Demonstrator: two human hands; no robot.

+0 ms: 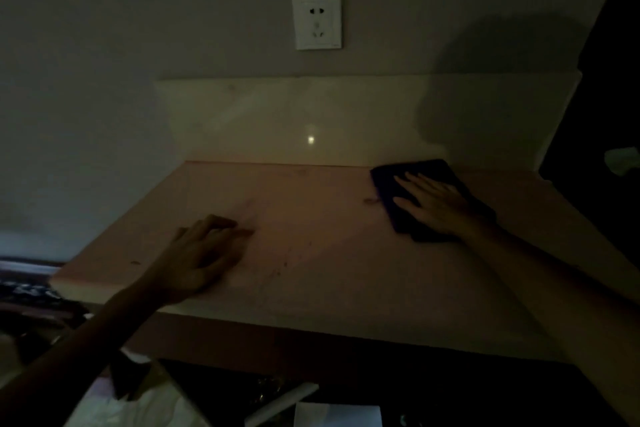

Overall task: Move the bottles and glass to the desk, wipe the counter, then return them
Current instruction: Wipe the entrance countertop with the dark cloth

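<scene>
Right hand (437, 202) presses flat on cloth (415, 170) lying diagonally; left hand (204, 255) loosely curled, holding nothing.

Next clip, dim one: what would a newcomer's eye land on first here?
Probably the white wall socket, the brightest thing, high on the wall above the counter. Then the right hand pressing flat on a dark cloth at the counter's back right, while the left hand rests on the counter's front left. No bottles or glass show on the counter.
</scene>
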